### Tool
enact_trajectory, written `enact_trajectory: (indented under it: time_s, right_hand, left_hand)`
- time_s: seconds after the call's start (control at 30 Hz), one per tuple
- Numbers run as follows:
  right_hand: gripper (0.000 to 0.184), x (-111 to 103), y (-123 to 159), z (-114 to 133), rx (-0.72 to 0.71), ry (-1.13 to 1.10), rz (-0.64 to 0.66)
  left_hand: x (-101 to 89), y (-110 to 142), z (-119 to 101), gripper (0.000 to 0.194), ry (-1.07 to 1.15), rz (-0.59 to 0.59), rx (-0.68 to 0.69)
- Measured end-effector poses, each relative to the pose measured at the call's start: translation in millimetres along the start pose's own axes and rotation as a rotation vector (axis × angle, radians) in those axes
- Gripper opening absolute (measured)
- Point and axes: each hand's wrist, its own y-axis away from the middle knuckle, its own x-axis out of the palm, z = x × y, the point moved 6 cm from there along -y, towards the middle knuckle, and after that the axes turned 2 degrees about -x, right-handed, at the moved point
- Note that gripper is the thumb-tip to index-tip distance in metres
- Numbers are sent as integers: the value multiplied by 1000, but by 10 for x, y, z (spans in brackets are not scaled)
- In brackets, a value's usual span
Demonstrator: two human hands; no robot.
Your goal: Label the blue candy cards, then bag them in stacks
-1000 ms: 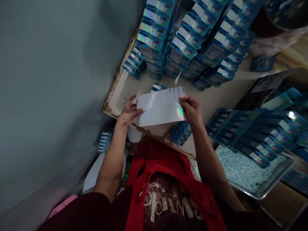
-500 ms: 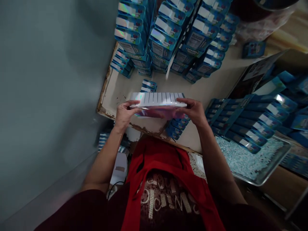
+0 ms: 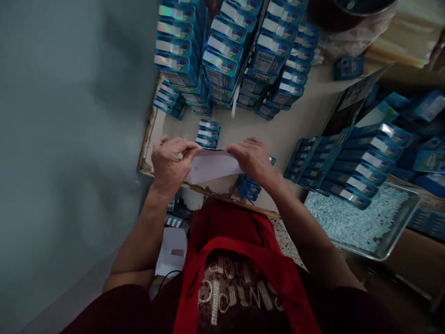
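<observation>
Both the left hand (image 3: 170,164) and the right hand (image 3: 253,160) pinch the white sheet (image 3: 215,167) by its far edge, its long axis seemingly spanning between them, above the near edge of the surface (image 3: 288,123).

The pale surface (image 3: 288,127), chipped along its near edge, carries tall stacks of blue boxes (image 3: 222,60) on the far side, a small blue group (image 3: 207,133) nearer, and blue packs (image 3: 248,188) by the near edge

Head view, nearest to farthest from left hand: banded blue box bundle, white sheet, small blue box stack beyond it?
1. White sheet: in left hand.
2. Small blue box stack: just beyond sheet.
3. Banded blue box bundle: right side.
</observation>
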Motion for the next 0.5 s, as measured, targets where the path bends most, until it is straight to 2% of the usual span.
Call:
enact_trajectory:
  time_s: [0.1,0.2,0.3,0.37,0.43,0.5]
  right_hand:
    - [29,111,-209,110,47,29,33]
    - [21,13,-179,64,153,11,-25]
    - [18,-225,97,-227,324,-58,-148]
    - [21,-316,296,-474,408,-177,-213]
    - [31,-299,413,-707,481,-374,-269]
    - [45,-210,427,-895,552,-563,-328]
  left_hand:
    - [69,-84,-158,21,-34,71,53]
    - [204,-189,-159,10,96,211,-13]
    - [257,-290,18,3,205,313,-120]
    - [268,-344,191,9,282,348,-178]
    - [323,-378,397,12,324,351,-261]
    - [435,-378,628,19,344,297,-390]
